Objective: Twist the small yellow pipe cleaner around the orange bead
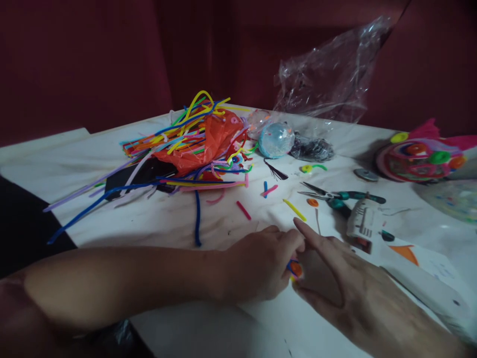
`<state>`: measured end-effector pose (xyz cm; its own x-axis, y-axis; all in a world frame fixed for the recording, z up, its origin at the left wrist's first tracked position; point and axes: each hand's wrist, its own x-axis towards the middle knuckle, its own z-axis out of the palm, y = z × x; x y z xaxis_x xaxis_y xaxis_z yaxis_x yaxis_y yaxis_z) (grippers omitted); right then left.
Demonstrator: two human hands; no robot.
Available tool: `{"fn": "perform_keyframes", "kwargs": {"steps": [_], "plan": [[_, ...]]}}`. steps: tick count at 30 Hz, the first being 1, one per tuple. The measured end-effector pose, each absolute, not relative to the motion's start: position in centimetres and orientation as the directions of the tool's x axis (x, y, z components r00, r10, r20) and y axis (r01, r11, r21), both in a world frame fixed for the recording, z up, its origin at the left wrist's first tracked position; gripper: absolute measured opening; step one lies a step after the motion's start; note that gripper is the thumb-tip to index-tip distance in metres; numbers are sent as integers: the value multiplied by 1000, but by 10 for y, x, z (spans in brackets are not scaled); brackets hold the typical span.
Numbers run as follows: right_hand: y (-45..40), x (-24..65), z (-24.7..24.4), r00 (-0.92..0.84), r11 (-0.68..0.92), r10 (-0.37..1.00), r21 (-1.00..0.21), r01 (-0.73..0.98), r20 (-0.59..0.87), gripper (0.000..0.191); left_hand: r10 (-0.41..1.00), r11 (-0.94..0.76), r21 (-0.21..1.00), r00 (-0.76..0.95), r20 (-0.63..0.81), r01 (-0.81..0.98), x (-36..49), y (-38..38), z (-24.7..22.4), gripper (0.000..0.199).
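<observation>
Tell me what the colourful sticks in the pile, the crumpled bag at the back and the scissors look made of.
Colourful sticks: fuzzy pipe cleaners, apparently bendable, matte. Crumpled bag: thin clear plastic, glossy creases. Scissors: shiny metal blades, teal handles, probably plastic.
</observation>
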<state>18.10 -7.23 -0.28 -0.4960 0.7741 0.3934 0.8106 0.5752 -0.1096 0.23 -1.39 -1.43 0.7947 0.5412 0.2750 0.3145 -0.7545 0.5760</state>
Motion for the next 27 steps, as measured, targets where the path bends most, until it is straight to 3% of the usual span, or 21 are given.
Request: {"fn": "perform_keyframes", "kwargs": {"steps": [4, 13, 27], "plan": [[-73, 181, -3, -492, 576, 785, -151, 803, 377, 67, 543, -765, 563, 782, 304, 313, 3, -14, -15, 26], [-71, 176, -5, -491, 592, 757, -134, 795, 430, 49, 516, -790, 540, 792, 326, 292, 3, -13, -15, 27], [-71, 178, -11, -473, 584, 760, -149, 798, 446, 54, 505, -792, 540, 802, 319, 284, 3, -13, -16, 26]]}}
